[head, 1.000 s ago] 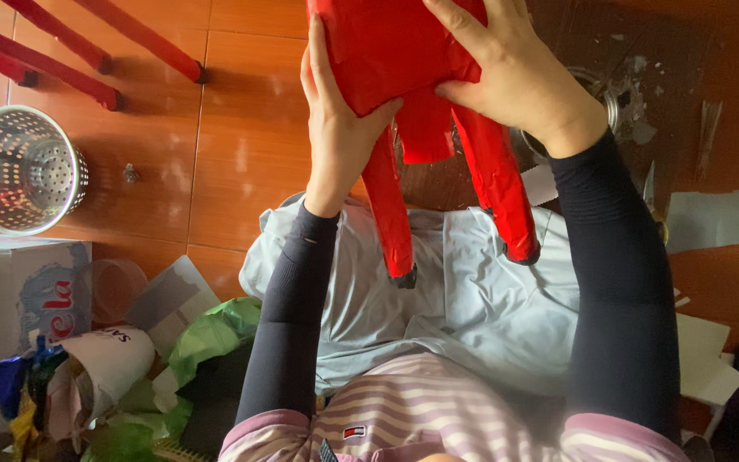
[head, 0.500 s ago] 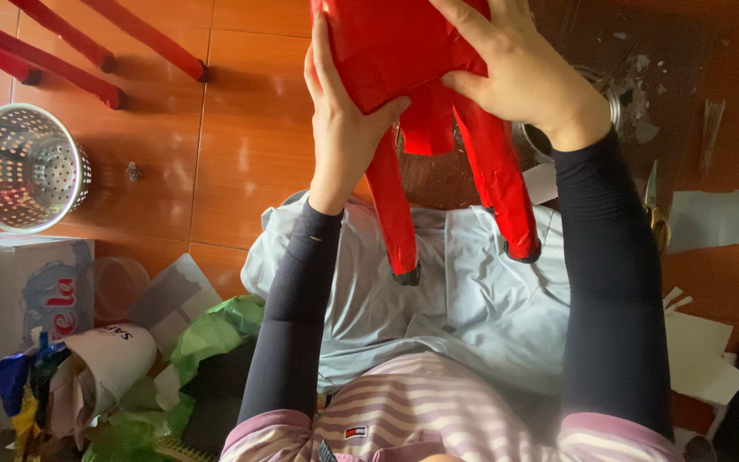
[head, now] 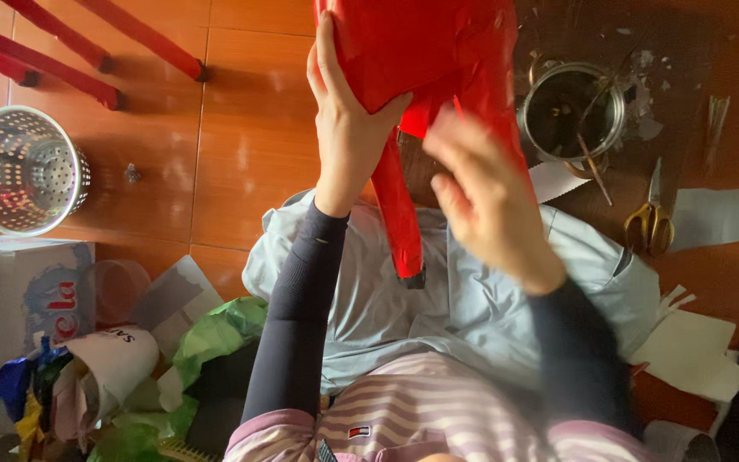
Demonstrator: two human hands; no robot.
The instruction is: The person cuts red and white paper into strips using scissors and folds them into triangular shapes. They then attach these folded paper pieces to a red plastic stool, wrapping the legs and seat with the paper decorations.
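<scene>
A red stool-like object (head: 421, 43), wrapped in shiny red covering, is raised above my lap with a red leg (head: 397, 201) pointing down at me. My left hand (head: 348, 124) grips its left side, fingers spread up along the red surface. My right hand (head: 485, 192) is blurred in motion just below the red body, in front of another leg, fingers apart and holding nothing that I can see. A pale blue cloth (head: 464, 299) lies over my lap beneath the object.
A perforated metal basket (head: 23, 171) stands at the left on the orange tile floor. Red chair legs (head: 87, 51) cross the upper left. A glass jar (head: 575, 111), yellow-handled scissors (head: 650, 218) and paper scraps (head: 699, 351) lie at the right. A box and crumpled rubbish (head: 87, 376) sit lower left.
My right hand has come off the top right of the red object and dropped down towards me. My left hand keeps its grip on the left side.
</scene>
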